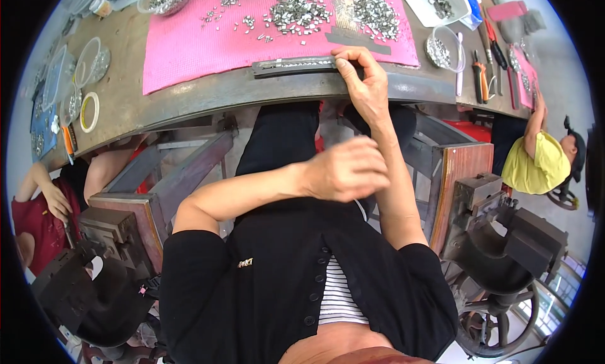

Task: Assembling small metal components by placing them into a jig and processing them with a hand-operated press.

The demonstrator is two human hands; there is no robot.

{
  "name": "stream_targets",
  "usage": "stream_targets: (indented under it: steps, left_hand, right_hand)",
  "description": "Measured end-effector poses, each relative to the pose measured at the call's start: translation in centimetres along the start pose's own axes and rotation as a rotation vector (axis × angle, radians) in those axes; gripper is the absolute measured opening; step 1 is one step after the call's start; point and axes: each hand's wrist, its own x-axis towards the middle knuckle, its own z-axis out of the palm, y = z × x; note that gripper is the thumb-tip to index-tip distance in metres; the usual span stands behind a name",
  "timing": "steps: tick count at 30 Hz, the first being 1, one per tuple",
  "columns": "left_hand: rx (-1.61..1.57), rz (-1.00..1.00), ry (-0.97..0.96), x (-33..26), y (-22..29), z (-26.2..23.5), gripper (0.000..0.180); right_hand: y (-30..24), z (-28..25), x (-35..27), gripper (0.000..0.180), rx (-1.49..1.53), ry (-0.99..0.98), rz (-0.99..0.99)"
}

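A long dark bar (296,70), which looks like a metal jig, lies along the front edge of the pink mat. A row of small shiny pieces sits in its upper face. My right hand (367,80) pinches the bar's right end between thumb and curled fingers. Away from the bench, my left hand (348,169) crosses over my right forearm, blurred by motion. Its fingers look bent, but whether they hold anything cannot be made out. Beyond the bar, loose silver metal pieces (296,14) lie in a heap on the mat.
The pink mat (183,49) covers the middle of the bench. A second heap (377,14) lies farther right, beside a flat grey strip (358,40). Clear tubs of pieces, a tape roll (89,112) and orange-handled pliers (481,80) stand around. People sit at both sides.
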Motion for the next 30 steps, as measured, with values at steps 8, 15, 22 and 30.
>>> stream_targets:
  steps: [8, 15, 22, 30]
  left_hand:
    - [0.750, -0.305, 0.188, 1.2, -3.3, -9.9, 0.029]
    - [0.852, -0.444, 0.159, 0.8, -4.8, -10.4, 0.038]
    - [0.865, -0.457, 0.167, 0.7, -5.0, -10.0, 0.037]
    - [0.875, -0.459, 0.174, 0.8, -5.2, -10.0, 0.036]
  right_hand:
    - [-0.3, 0.1, 0.0, 0.008, -0.085, 0.016, -0.040]
    - [-0.5, 0.1, -0.2, 0.009, -0.071, -0.014, 0.054]
    - [-0.6, 0.3, -0.1, 0.008, -0.102, 0.028, -0.001]
    - [-0.3, 0.3, 0.2, 0.008, -0.096, 0.014, -0.043]
